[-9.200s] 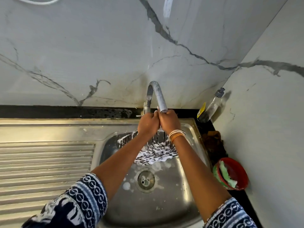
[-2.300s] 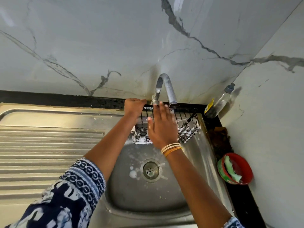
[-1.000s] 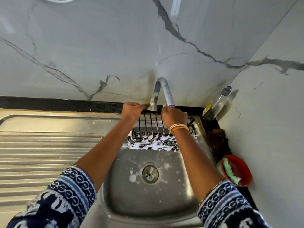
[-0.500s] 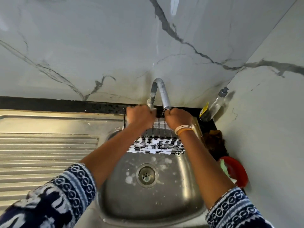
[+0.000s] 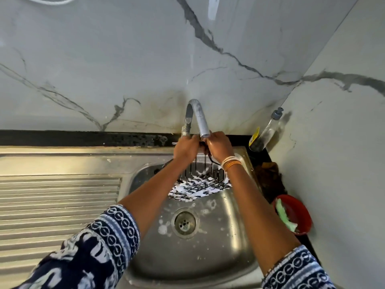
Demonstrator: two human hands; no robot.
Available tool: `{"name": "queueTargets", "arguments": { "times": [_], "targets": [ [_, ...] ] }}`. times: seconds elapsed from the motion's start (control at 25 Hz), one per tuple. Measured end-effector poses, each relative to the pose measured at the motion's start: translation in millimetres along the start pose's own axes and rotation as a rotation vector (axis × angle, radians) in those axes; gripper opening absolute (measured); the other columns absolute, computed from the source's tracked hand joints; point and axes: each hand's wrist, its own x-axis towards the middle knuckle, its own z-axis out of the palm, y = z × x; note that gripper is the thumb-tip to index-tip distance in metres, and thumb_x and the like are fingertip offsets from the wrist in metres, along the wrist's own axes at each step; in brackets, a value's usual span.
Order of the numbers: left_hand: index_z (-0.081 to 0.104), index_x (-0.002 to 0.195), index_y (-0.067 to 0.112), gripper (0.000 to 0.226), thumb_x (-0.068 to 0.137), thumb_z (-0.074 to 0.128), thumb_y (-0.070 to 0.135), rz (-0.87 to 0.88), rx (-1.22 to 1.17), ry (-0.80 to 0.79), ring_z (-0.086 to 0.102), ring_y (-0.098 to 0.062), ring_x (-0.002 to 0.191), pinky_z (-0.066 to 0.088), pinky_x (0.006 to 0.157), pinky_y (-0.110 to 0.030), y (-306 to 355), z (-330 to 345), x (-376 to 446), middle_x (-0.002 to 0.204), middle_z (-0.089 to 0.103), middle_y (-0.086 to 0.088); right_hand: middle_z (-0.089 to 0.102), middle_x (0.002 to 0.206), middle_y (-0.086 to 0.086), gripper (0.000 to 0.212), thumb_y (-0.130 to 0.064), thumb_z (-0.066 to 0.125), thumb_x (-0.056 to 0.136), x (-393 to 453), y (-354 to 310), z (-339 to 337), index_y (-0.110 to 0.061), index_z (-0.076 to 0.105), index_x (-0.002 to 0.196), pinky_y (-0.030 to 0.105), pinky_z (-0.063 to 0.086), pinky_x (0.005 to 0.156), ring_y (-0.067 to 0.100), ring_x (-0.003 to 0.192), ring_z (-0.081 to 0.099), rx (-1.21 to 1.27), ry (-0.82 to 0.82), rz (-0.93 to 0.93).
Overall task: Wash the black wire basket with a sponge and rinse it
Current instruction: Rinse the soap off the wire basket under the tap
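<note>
The black wire basket (image 5: pixel 200 185), its bottom mesh white with foam, hangs tilted over the back of the steel sink (image 5: pixel 239 236) under the tap spout (image 5: pixel 203 124). My left hand (image 5: pixel 185 148) and my right hand (image 5: pixel 218 146) are side by side, both closed on the basket's upper rim just below the spout's mouth. The rim itself is mostly hidden by my fingers. I cannot tell whether water is running. A green sponge (image 5: pixel 284 216) lies in a red bowl (image 5: pixel 300 213) at the right of the sink.
A ribbed steel drainboard (image 5: pixel 58 205) spreads to the left of the basin. A clear pump bottle (image 5: pixel 266 132) leans in the back right corner, with a dark cloth (image 5: pixel 268 174) below it. Marble walls close in behind and on the right. Foam spots lie around the drain (image 5: pixel 184 223).
My hands have come closer together on the basket's rim under the spout. The basket has tilted, so its foamy bottom faces me more.
</note>
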Motion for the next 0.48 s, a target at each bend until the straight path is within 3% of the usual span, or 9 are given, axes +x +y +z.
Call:
{"name": "queueTargets", "arguments": {
  "times": [0.08, 0.2, 0.36, 0.44, 0.48],
  "targets": [
    [0.051, 0.062, 0.014, 0.039, 0.095, 0.042, 0.033, -0.020, -0.011, -0.032, 0.045, -0.019, 0.055, 0.035, 0.054, -0.028, -7.0, -0.4, 1.3, 0.059, 0.051, -0.003, 0.067, 0.088, 0.023, 0.046, -0.033, 0.039, 0.098, -2.3, 14.9, -2.7, 0.002, 0.066, 0.086, 0.035, 0.043, 0.070, 0.036, 0.084, 0.063, -0.065, 0.021, 0.028],
    [0.052, 0.063, 0.014, 0.034, 0.091, 0.048, 0.032, 0.113, 0.109, -0.024, 0.053, -0.020, 0.055, 0.045, 0.055, -0.030, 5.7, 9.6, -9.3, 0.060, 0.055, -0.004, 0.068, 0.102, 0.021, 0.037, -0.029, 0.043, 0.097, -9.7, 14.3, 13.0, -0.001, 0.066, 0.099, 0.038, 0.047, 0.075, 0.039, 0.099, 0.063, -0.280, 0.064, 0.025],
    [0.049, 0.058, 0.015, 0.035, 0.092, 0.053, 0.022, 0.020, 0.015, 0.064, 0.046, -0.012, 0.047, 0.035, 0.043, -0.023, 7.6, 0.5, 2.0, 0.055, 0.051, 0.000, 0.067, 0.081, 0.021, 0.055, -0.041, 0.033, 0.101, -7.7, 29.0, 4.6, -0.006, 0.061, 0.071, 0.034, 0.036, 0.061, 0.039, 0.080, 0.063, -0.277, 0.140, -0.121],
    [0.045, 0.052, 0.014, 0.044, 0.094, 0.053, 0.026, 0.015, 0.010, 0.089, 0.041, -0.012, 0.044, 0.032, 0.045, -0.023, -0.1, -5.5, 4.3, 0.049, 0.046, 0.001, 0.068, 0.082, 0.023, 0.057, -0.039, 0.032, 0.101, -4.4, 44.4, -2.6, -0.002, 0.064, 0.074, 0.035, 0.036, 0.063, 0.040, 0.082, 0.064, -0.359, 0.171, -0.066],
    [0.045, 0.052, 0.012, 0.046, 0.095, 0.051, 0.029, 0.063, 0.122, 0.092, 0.042, -0.014, 0.045, 0.034, 0.049, -0.024, -1.4, -3.1, 1.4, 0.050, 0.046, -0.001, 0.068, 0.085, 0.023, 0.054, -0.038, 0.033, 0.100, -3.7, 46.5, 0.1, 0.000, 0.066, 0.079, 0.034, 0.036, 0.064, 0.040, 0.085, 0.064, -0.402, 0.189, -0.042]
  ]
}}
